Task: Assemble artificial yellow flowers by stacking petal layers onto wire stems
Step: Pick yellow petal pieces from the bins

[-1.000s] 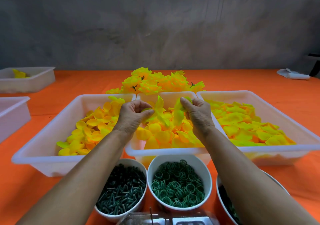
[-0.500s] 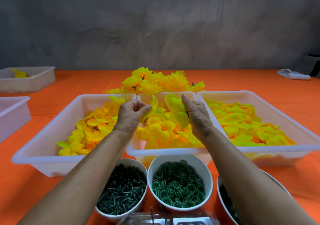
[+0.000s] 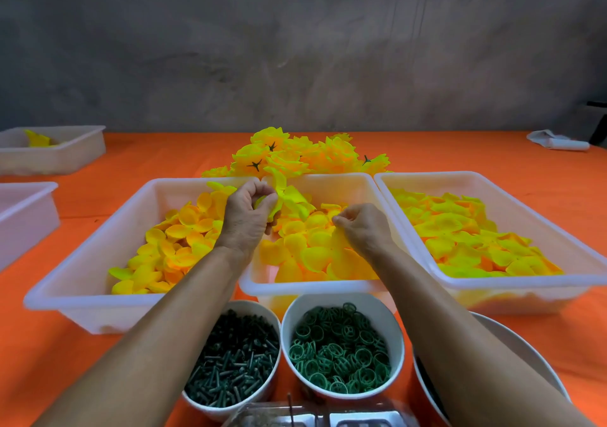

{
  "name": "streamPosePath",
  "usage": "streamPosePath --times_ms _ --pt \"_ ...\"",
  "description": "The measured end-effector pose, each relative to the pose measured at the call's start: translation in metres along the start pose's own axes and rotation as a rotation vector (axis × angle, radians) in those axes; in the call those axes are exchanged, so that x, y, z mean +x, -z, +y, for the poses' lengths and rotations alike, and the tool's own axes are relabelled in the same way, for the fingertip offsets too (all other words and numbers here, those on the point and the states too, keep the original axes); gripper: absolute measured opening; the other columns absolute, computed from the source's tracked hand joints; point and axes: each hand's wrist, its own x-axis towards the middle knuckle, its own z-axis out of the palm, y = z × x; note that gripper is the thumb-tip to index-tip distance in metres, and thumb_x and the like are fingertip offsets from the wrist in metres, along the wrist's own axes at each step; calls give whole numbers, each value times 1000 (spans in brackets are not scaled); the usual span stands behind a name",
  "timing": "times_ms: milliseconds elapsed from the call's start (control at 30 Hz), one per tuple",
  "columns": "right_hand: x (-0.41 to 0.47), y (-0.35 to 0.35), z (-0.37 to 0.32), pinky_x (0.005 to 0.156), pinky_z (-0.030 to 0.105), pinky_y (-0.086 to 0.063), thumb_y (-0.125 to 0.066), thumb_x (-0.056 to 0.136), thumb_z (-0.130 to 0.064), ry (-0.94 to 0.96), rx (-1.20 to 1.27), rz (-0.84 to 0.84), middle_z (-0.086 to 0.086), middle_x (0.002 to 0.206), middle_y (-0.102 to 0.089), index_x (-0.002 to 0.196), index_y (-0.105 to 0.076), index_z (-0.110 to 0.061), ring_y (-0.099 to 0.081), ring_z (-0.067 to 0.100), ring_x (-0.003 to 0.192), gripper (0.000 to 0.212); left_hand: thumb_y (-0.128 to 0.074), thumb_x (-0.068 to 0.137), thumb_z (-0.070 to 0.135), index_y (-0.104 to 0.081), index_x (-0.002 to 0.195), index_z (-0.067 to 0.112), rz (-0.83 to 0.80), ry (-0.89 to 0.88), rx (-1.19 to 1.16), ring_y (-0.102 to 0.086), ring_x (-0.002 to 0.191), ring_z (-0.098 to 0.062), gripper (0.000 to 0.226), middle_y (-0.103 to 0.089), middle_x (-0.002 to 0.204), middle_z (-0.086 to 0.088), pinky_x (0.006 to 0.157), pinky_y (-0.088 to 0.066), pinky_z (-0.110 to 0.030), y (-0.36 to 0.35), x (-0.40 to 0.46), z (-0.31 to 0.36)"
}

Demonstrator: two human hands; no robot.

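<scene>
white trays [image 3: 558,282] — five | bowls [image 3: 341,305] — three | hands [image 3: 244,219] — two | finished flowers [image 3: 295,154] — one heap

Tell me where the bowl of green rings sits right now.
The bowl of green rings sits near centre in the head view, between both forearms, right of the bowl of dark green pegs.

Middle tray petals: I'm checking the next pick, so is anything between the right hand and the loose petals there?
Nothing visible. The right hand is already down inside the middle tray, fingertips on the loose petals. The left hand holds the part-built flower off to its side, not in the path.
</scene>
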Motion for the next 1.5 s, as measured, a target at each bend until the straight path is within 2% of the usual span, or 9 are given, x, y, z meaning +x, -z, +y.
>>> streamPosePath --times_ms 133,233,467,567,767,967,1100,1300,1500 --pt "0 1 -2 73 35 -42 -57 92 -33 57 -80 99 15 88 -68 86 -71 -6 -60 32 88 31 -59 85 -9 -56 87 20 -28 -29 20 -59 61 0 29 -63 80 5 47 -45 -14 -1 1 0" --pt "-6 5 -10 72 31 -46 -66 86 -24 224 163 257 12 89 -71 88 -74 -6 -59 19 77 19 -69 76 -8 -62 84 18 -38 -45 -6 -61 59 3 29 -69 71 10 51 -44 -11 -1 0 1" --pt "-18 4 -21 52 24 -35 -72 79 -3 403 513 81 5 59 -54 67 -64 3 -42 14 57 15 -75 71 -5 -59 64 13 -26 -56 -20 -52 47 4 25 -62 50 13 45 -40 -11 -1 -1 -1" --pt "-16 6 -20 56 28 -37 -66 85 -6 370 531 116 13 64 -56 71 -63 6 -45 17 60 18 -78 71 3 -53 58 16 16 -59 31 -46 48 0 30 -54 48 12 47 -38 -14 1 1 -5" --pt "-15 6 -20 54 14 -39 -61 85 -7 240 496 -2 -8 70 -59 88 -70 -9 -48 -2 57 10 -80 71 15 -46 57 15 24 -60 30 -37 64 -20 37 -41 63 -9 61 -33 -33 4 4 -11" --pt "-18 2 -18 50 14 -39 -74 79 -16 286 471 -229 2 82 -63 94 -67 -18 -51 7 58 17 -84 63 15 -40 51 20 -64 -57 64 -38 43 -7 46 -39 45 11 43 -33 -18 -3 2 -7" --pt "-18 -1 -15 52 20 -41 -71 76 5 312 497 -341 4 70 -61 92 -68 4 -50 11 55 16 -83 59 20 -41 52 19 -180 -13 6 -38 51 -15 42 -40 49 4 49 -33 -25 -2 -2 -4" --pt "-17 3 -17 42 17 -39 -63 85 3 238 591 -276 -5 49 -57 76 -64 -2 -54 5 43 10 -77 63 19 -46 58 11 -222 2 -56 -42 38 -7 33 -49 42 7 40 -32 -18 -3 -3 2" --pt "-18 9 -18 40 16 -42 -59 89 2 122 667 -219 10 55 -58 75 -58 -5 -54 5 38 15 -73 75 7 -47 59 9 -163 -1 -64 -45 38 -5 31 -51 41 7 39 -36 -17 -3 -2 0"
